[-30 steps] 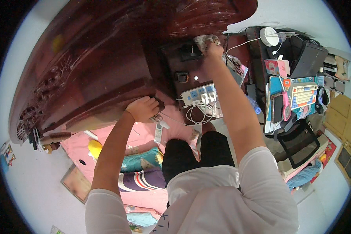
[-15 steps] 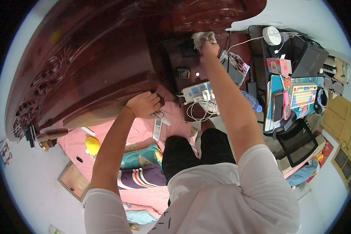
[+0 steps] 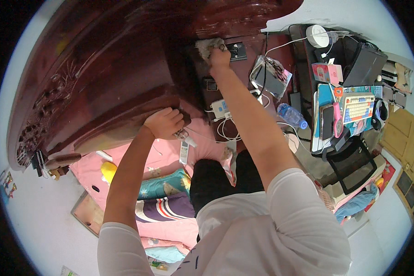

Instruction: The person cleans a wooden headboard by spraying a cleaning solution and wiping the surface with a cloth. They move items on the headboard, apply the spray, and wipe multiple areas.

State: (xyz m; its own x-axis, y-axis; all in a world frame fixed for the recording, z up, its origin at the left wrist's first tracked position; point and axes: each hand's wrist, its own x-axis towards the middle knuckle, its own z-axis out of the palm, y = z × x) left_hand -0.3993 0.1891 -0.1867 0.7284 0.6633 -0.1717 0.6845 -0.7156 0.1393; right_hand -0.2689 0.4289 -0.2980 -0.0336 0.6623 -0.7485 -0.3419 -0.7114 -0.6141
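Just beside cloth point(image 3: 205, 47); flat black object point(image 3: 238, 52)

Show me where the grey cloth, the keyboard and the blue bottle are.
Grey cloth point(image 3: 204, 47): head view, on its bunched body.
Keyboard point(image 3: 359, 109): head view, on its keys.
Blue bottle point(image 3: 290, 114): head view, mid-body.

The place was a home, evidently a bedroom, with a work corner to one side. A bed with a pink sheet point(image 3: 207, 151) lay beneath a glossy, dark red-brown carved wooden headboard point(image 3: 124, 69). On it were a teal pillow with a floral pattern point(image 3: 163, 184), a purple pillow with white and red stripes point(image 3: 168, 208) and a slim white remote control point(image 3: 184, 152). Opposite, a dark counter point(image 3: 302, 78) carried a white keyboard with blue and orange keys point(image 3: 358, 108), beside a black mesh-backed chair point(image 3: 353, 172). White walls point(image 3: 41, 207) and a yellowish panelled door point(image 3: 402, 133) enclosed it.
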